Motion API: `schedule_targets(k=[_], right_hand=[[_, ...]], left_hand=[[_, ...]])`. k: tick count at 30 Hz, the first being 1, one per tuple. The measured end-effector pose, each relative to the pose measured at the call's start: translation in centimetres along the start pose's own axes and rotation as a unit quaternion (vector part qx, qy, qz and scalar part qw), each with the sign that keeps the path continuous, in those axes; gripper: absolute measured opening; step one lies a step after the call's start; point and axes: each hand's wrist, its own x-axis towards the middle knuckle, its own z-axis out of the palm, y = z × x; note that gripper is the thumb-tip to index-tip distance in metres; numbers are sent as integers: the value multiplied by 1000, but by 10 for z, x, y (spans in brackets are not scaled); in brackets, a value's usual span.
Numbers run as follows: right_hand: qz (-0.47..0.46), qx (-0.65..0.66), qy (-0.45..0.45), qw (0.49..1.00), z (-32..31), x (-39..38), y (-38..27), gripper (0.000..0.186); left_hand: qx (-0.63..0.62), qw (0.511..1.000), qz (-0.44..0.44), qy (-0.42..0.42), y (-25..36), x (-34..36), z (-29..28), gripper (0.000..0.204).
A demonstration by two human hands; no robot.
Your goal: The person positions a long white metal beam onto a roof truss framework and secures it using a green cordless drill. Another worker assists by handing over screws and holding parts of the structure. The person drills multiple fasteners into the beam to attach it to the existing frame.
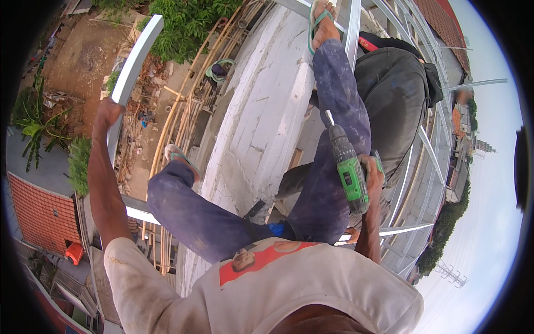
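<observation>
My left hand (110, 111) is wrapped round a long silver metal channel (139, 58), which rises past it at the far left. In my right hand (372, 172) is a green and black cordless drill (350, 172), its bit pointing up and away from me. The drill is held over my right thigh and touches nothing else that I can see. My fingers on the drill's grip are partly hidden.
I sit high on a metal roof frame (414, 227), legs apart over a block wall (267, 100). A co-worker in dark clothes (389, 94) bends close at my right. Bamboo scaffolding (175, 117) runs along the left, with another person (218, 70) lower down.
</observation>
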Motion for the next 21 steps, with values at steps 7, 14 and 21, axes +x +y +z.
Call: schedule_targets(k=[7,14,21], right_hand=[[10,-5,-18,1000,-3,0,-5,24],[-6,17,11,1000,0,4,-4,32],[9,-10,-5,1000,-7,10,-15,12]], left_hand=[[-12,1000,1,11,5,-4,1,42],[-43,999,-3,20,1,-3,1,38],[-11,1000,-19,6,19,-13,-6,31]])
